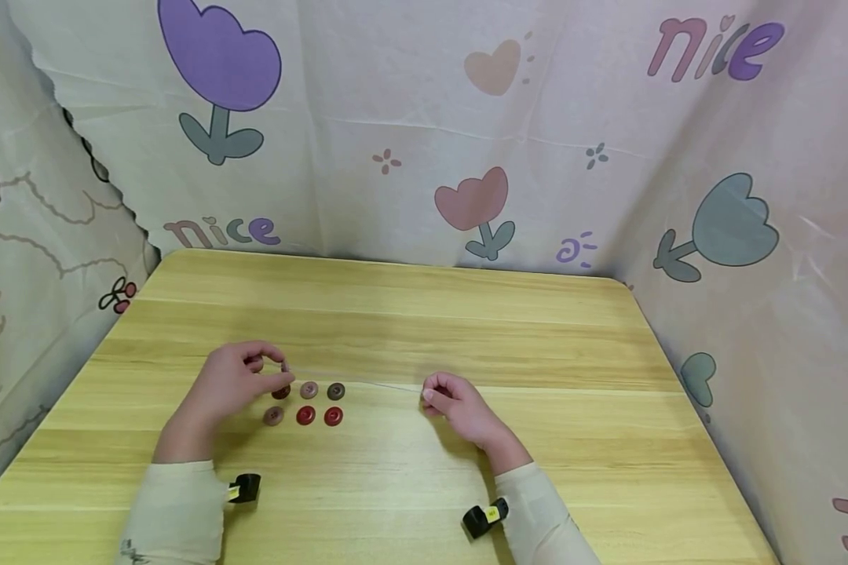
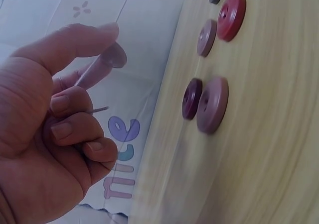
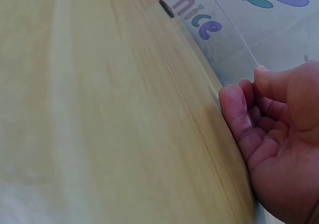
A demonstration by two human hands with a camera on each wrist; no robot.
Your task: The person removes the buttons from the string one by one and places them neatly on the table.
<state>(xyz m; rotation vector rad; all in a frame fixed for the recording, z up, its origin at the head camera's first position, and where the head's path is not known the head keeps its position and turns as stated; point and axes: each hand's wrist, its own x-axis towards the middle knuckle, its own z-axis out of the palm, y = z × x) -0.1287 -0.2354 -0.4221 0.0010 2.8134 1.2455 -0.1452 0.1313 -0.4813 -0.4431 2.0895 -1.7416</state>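
Observation:
My left hand (image 1: 228,386) pinches a small mauve button (image 2: 117,56) between thumb and index finger, just above the table. Its other fingers are curled into the palm, and a short thread tail (image 2: 99,109) sticks out between them. From the held button a thin thread (image 1: 389,385) stretches across to my right hand (image 1: 461,406), which pinches it between thumb and fingertip. Whether a needle is on the thread I cannot tell. Beneath and beside the left hand lie loose buttons: dark red (image 1: 280,391), mauve (image 1: 308,389), dark brown (image 1: 335,391), and two red ones (image 1: 305,415).
Another mauve button (image 1: 273,416) lies at the near left of the group. The wooden table (image 1: 396,486) ends at a printed cloth (image 1: 367,94) behind and on both sides. A black wrist camera (image 1: 246,488) sits on the left sleeve, another (image 1: 482,519) on the right.

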